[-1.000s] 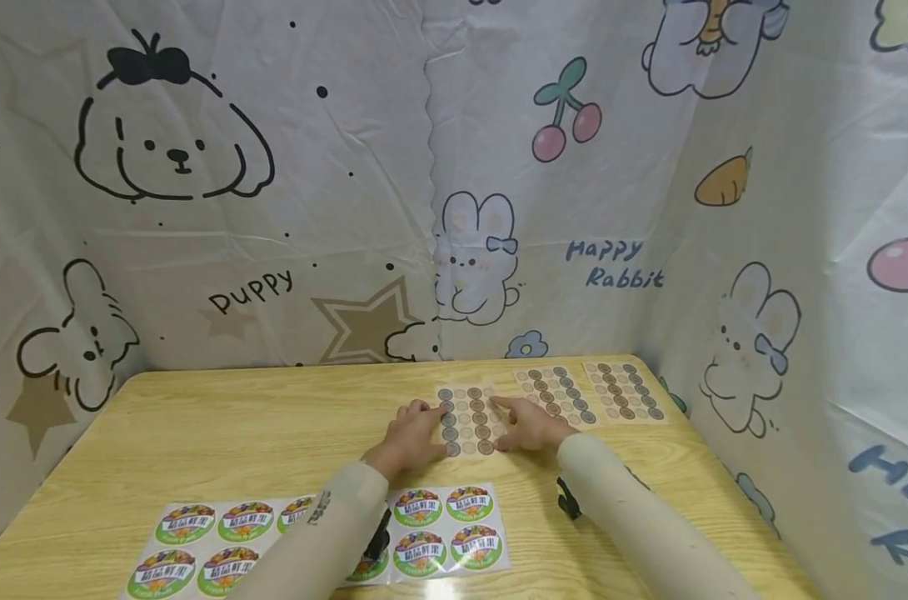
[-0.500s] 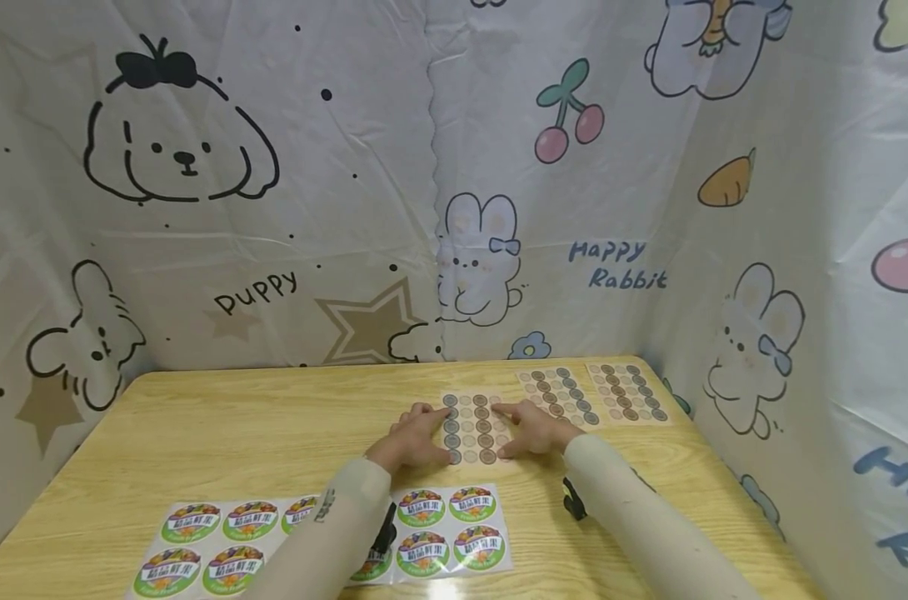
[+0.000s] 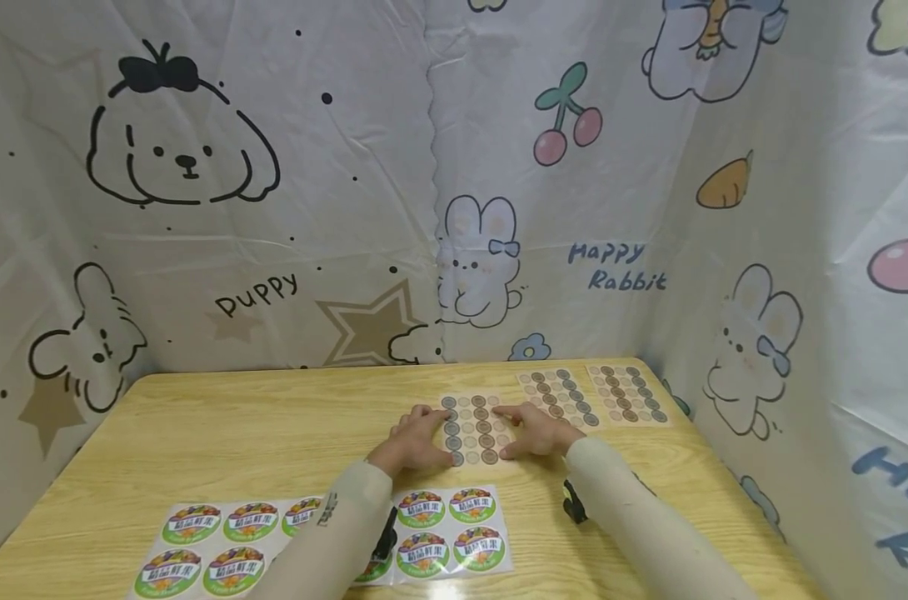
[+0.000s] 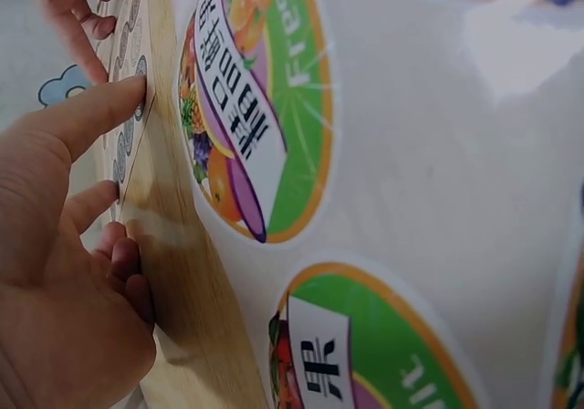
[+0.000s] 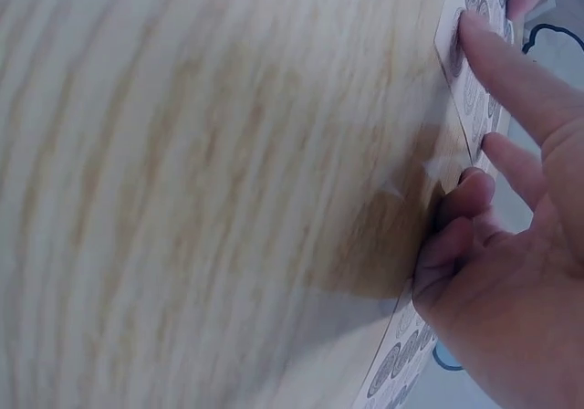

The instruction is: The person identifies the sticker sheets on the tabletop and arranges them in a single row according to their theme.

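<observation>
A sticker sheet (image 3: 465, 429) with columns of small round grey, pale and brown stickers lies flat on the wooden table between both hands. My left hand (image 3: 411, 439) touches its left edge with thumb and index fingertips spread apart. At the right edge, my right hand (image 3: 538, 430) rests its thumb and index fingertips in the same way. In the left wrist view the thumb of the left hand (image 4: 73, 235) presses the near corner. The right wrist view has the thumb of the right hand (image 5: 520, 190) on a corner sticker, with the other fingers curled underneath.
Two similar sticker sheets, one beside the right hand (image 3: 562, 392) and one farther right (image 3: 628, 392), lie near the table's back edge. A larger sheet of round fruit labels (image 3: 454, 533) lies in front, partly under the left forearm. A printed cloth (image 3: 364, 208) encloses the table.
The sticker sheet between the hands has slid slightly toward me, with both hands' fingertips staying at its sides. The other sheets keep their places.
</observation>
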### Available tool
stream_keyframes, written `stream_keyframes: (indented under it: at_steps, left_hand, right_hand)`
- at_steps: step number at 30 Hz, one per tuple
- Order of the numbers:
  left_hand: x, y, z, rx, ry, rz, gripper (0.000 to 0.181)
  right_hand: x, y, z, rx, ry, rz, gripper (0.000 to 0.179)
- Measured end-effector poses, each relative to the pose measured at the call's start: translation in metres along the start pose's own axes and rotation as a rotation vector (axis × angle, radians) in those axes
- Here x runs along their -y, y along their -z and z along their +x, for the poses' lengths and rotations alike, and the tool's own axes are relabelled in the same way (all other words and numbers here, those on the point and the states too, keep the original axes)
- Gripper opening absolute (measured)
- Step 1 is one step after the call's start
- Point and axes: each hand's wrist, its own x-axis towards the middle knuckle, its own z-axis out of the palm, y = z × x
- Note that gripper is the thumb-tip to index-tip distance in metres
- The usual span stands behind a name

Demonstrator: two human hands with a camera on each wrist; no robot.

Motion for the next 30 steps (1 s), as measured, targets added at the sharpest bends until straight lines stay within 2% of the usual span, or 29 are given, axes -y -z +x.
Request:
stream_keyframes:
  at_steps: [20, 30]
  left_hand:
    - [0.001, -0.0001, 0.0012, 0.009, 0.005, 0.006, 0.078]
    - [0.0024, -0.0005, 0.0028, 0.0, -0.004, 0.016, 0.074]
  right_hand:
    - [-0.0011, -0.0018, 0.0004, -0.021, -0.006, 0.01, 0.078]
    - [-0.0023, -0.002, 0.0018, -0.02, 0.036, 0.025, 0.072]
